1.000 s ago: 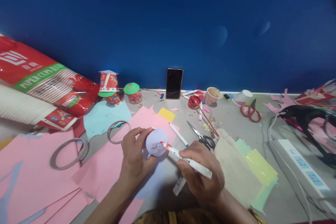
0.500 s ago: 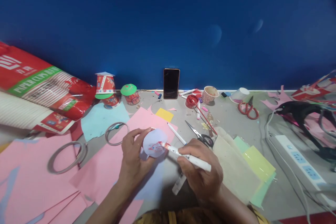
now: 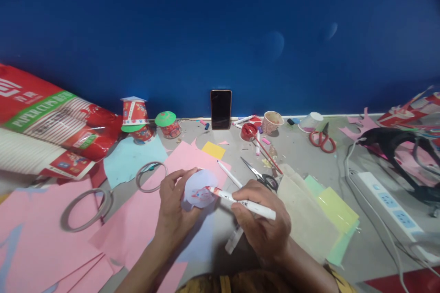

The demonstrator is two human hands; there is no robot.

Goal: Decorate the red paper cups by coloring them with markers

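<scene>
and here's the colouring, up close! the left hand [image 3: 177, 206] has the pale disc [image 3: 200, 182] up above the counter [image 3: 297, 155], fingers clamped at its left side, thumb low by the bottom edge; just what backs it, i can't tell. across from it, the right hand [image 3: 264, 222], fingers clamped round a white marker [image 3: 256, 207], red end right at the disc, actual contact too fine to call. the score so far: red marks and a touch of blue down in the middle and lower part, upper part and rim bare, so a drawing only partway along, by my judgement. at the back, the green-topped cup [image 3: 167, 121] and the cup stack [image 3: 134, 113] beside it wear their tops and look put together. waiting beyond the hands: a pen [image 3: 229, 174], and near it the black scissors [image 3: 268, 181], both lying with no hand on them.
</scene>
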